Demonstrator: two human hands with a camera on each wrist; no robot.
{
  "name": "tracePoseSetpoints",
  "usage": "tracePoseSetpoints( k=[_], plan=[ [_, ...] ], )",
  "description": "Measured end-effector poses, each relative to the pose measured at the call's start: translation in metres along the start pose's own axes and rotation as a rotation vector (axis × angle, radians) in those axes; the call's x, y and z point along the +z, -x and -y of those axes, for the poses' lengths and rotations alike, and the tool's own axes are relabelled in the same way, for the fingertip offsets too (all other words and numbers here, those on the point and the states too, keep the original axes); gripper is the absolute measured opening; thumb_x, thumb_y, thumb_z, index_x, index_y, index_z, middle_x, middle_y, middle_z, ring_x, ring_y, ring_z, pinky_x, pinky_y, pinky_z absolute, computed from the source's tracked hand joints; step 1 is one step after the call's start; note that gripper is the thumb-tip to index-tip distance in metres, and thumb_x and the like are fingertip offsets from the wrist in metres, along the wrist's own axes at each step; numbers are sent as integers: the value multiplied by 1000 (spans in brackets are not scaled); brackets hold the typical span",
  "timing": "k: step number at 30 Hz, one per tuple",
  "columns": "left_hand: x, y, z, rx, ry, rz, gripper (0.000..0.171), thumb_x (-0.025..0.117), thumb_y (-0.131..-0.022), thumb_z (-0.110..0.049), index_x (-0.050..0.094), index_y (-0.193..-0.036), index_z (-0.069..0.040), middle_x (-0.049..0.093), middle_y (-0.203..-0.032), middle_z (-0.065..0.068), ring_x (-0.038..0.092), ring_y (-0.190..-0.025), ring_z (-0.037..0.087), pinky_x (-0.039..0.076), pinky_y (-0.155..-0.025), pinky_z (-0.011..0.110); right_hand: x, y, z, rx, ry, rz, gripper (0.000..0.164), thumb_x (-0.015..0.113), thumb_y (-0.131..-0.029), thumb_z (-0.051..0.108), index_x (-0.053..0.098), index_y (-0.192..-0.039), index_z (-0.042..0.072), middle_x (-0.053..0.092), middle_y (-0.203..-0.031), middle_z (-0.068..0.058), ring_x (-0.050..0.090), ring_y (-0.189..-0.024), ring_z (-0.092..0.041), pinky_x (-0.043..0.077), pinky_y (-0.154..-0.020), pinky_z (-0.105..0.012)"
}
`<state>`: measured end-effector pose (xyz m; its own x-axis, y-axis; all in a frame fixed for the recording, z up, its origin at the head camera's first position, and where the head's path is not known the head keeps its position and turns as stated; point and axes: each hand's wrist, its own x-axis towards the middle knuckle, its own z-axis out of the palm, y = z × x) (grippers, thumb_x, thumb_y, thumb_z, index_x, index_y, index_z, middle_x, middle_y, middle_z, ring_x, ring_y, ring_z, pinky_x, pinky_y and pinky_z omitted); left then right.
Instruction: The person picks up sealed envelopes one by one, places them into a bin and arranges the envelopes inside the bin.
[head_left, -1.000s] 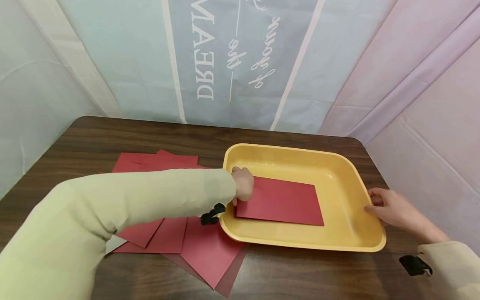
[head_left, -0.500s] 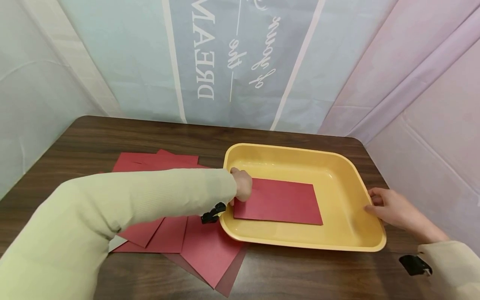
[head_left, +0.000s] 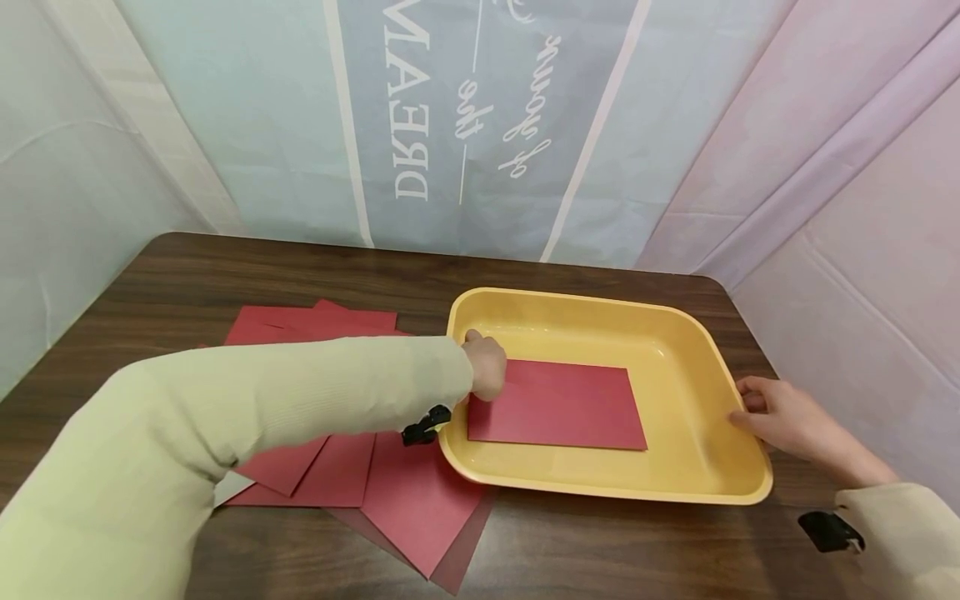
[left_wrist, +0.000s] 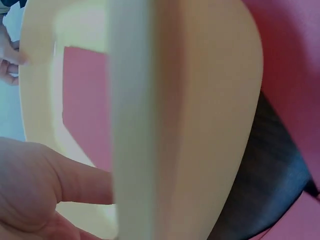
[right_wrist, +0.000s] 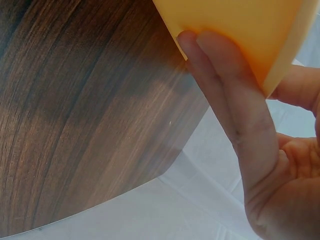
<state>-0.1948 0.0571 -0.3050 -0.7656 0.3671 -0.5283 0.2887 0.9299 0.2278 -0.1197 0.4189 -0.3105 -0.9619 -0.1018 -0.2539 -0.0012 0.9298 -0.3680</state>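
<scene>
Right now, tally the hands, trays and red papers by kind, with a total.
Hands: 2, the left hand and right hand
Trays: 1, the yellow tray
Red papers: at least 4, the top paper in the tray and 3 or more loose papers, overlapping and partly hidden
Total: at least 7

A dark wood-grain counter [head_left: 645, 546] with rounded far corners stands against hanging cloth. The pale blue backdrop [head_left: 255, 167] carries a grey-blue panel [head_left: 442, 225] edged by white stripes, its white lettering [head_left: 408, 150] flipped, DREAM legible. A whitish sheet [head_left: 60, 225] hangs at left, a pinkish-lilac drape [head_left: 855, 250] at right. Light falls soft; the pale surface beyond the counter's corner in the right wrist view is probably cloth.
</scene>
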Motion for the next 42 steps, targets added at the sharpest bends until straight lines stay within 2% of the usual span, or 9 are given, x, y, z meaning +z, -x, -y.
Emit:
tracePoseSetpoints(
  k=[4, 6, 8, 11, 15, 17, 23, 27, 42],
  plan=[
    [-5, 1, 3, 11, 41, -27, 21, 58, -91, -12, 59, -106, 2, 42, -112, 15, 51, -99, 22, 51, -48, 21, 0, 1, 0, 2, 3, 5, 34, 63, -88, 9, 53, -109, -15, 70, -94, -25, 65, -68, -10, 49, -57, -22],
    [-8, 3, 5, 33, 60, -38, 24, 58, -90, -10, 58, -110, 4, 43, -115, 16, 43, -100, 24, 51, -50, 20, 0, 1, 0, 1, -6, 11, 33, 62, -88, 9, 53, -109, -16, 70, -93, -25, 65, -67, -9, 50, -57, -23],
    [-12, 6, 8, 55, 117, -48, 35, 58, -89, -8, 52, -120, 6, 41, -122, 20, 47, -100, 25, 53, -54, 22, 1, 1, 0, 1, -13, 13, 32, 62, -88, 8, 53, -108, -16, 70, -93, -24, 64, -66, -8, 50, -57, -23],
    [-18, 12, 14, 100, 220, -77, 37, 57, -88, -6, 47, -121, 8, 38, -128, 26, 56, -91, 27, 53, -60, 24, 1, 1, -1, 7, -26, 22, 33, 62, -89, 8, 52, -109, -16, 69, -94, -26, 65, -67, -9, 51, -56, -24],
    [-23, 17, 24, 150, 317, -122, 24, 55, -90, -11, 55, -109, 4, 47, -121, 23, 59, -84, 26, 49, -67, 24, 1, 1, -2, 14, -39, 28, 35, 62, -89, 8, 50, -111, -18, 69, -95, -27, 65, -68, -11, 52, -56, -25],
    [-23, 20, 29, 168, 371, -146, 24, 53, -93, -14, 53, -111, 2, 47, -120, 20, 59, -83, 26, 48, -71, 27, 2, 2, -2, 15, -51, 28, 35, 61, -89, 7, 50, -111, -18, 69, -94, -27, 65, -67, -11, 53, -56, -25],
    [-17, 26, 47, 197, 456, -304, 24, 53, -96, -19, 55, -113, -3, 49, -113, 13, 46, -97, 22, 41, -81, 34, 3, 3, -1, 12, -50, 33, 30, 62, -89, 7, 51, -107, -15, 70, -92, -24, 64, -67, -9, 52, -55, -25],
    [-15, 30, 58, 181, 516, -388, 22, 54, -96, -21, 58, -110, -4, 51, -110, 13, 49, -97, 23, 44, -81, 35, 3, 2, 0, 0, -57, 29, 29, 61, -88, 6, 52, -106, -15, 70, -91, -23, 64, -66, -8, 52, -56, -24],
    [9, 34, 74, 152, 720, -469, 19, 52, -97, -20, 57, -110, -6, 52, -111, 12, 55, -82, 20, 47, -74, 31, 0, 1, 1, 13, -68, 34, 35, 61, -89, 6, 49, -111, -19, 68, -96, -28, 66, -69, -12, 53, -56, -26]
  ],
)
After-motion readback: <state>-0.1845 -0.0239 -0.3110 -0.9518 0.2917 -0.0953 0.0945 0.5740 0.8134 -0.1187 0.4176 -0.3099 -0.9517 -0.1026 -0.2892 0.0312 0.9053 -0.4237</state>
